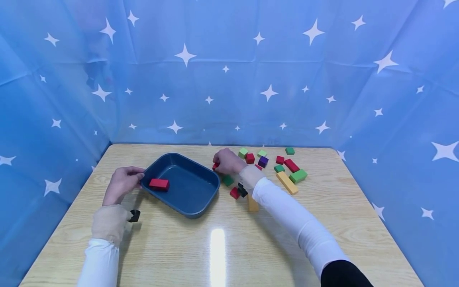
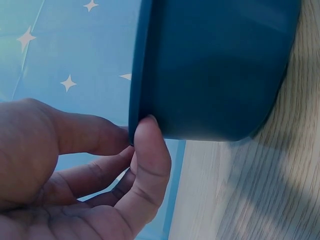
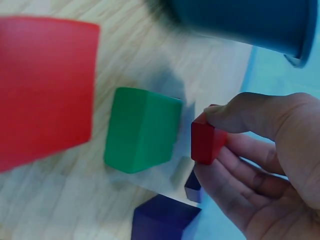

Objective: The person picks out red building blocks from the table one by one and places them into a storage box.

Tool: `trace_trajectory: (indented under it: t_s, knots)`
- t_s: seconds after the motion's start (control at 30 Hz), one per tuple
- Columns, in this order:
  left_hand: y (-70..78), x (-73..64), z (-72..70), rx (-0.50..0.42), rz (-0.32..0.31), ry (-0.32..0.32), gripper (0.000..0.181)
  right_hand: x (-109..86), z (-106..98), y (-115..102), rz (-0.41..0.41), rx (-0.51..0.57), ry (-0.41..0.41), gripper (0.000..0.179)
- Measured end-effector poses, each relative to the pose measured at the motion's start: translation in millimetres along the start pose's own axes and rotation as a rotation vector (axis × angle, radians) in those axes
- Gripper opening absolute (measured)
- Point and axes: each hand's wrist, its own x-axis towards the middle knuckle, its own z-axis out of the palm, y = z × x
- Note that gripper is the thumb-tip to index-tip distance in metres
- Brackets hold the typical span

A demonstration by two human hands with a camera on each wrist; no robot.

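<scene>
A dark blue tray [image 1: 186,187] lies on the table with one red block [image 1: 159,184] inside, near its left end. My left hand [image 1: 125,181] pinches the tray's left rim; in the left wrist view the thumb and fingers [image 2: 151,155] meet at the rim's corner. Just beyond the tray's right end, my right hand [image 1: 229,161] holds a small red block [image 3: 206,140] between thumb and fingertips. Below that hand sits a dark green block [image 3: 142,130], with dark purple blocks [image 3: 162,220] close by in the right wrist view.
Right of the tray are scattered several red, green and purple blocks, including a long red block [image 1: 291,165], a light green block [image 1: 298,175] and a tan plank [image 1: 287,182]. Another tan plank [image 1: 253,203] lies partly under the right forearm. A blue starred curtain [image 1: 229,79] surrounds the table.
</scene>
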Motion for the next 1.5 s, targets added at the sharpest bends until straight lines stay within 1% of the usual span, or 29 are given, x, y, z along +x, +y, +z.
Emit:
trace_trajectory:
  t_s: [0.27,0.43,0.57,0.67,0.83,0.97,1.07,1.23,1.37,1.5]
  knots:
    - [-4.4,-0.4,-3.6,0.016,-0.013,0.013,0.039,2.2,-13,-13,-0.059,0.005,0.033,0.038]
    - [-5.8,-0.7,-4.8,0.022,-0.023,0.017,0.039,5.6,-20,-26,-0.105,-0.001,0.045,0.038]
    - [-6.0,-1.2,-5.9,0.019,-0.034,0.01,0.04,8.5,-24,-38,-0.117,-0.01,0.043,0.037]
    - [-5.3,-1.4,-6.9,0.012,-0.04,0.007,0.039,11.4,-26,-48,-0.136,-0.012,0.057,0.036]
    - [-3.8,-0.6,-8.2,0.004,-0.031,0.008,0.04,17.1,-28,-63,-0.179,-0.016,0.075,0.036]
    - [-3.2,0.4,-7.4,0.0,-0.019,0.003,0.04,21.7,-27,-75,-0.189,-0.008,0.067,0.037]
    - [-2.3,0.7,-6.1,0.003,-0.021,0.011,0.038,24.9,-25,-85,-0.197,-0.004,0.055,0.036]
    - [-0.8,1.4,-3.5,0.004,-0.006,0.013,0.038,30.3,-22,-100,-0.22,-0.026,0.038,0.034]
    - [-0.6,1.9,-1.4,0.002,0.001,0.01,0.037,37.4,-15,-111,-0.243,-0.06,0.018,0.034]
    - [-1.6,2.7,-1.0,0.004,0.002,0.012,0.037,47.1,-5,-121,-0.256,-0.073,-0.026,0.035]
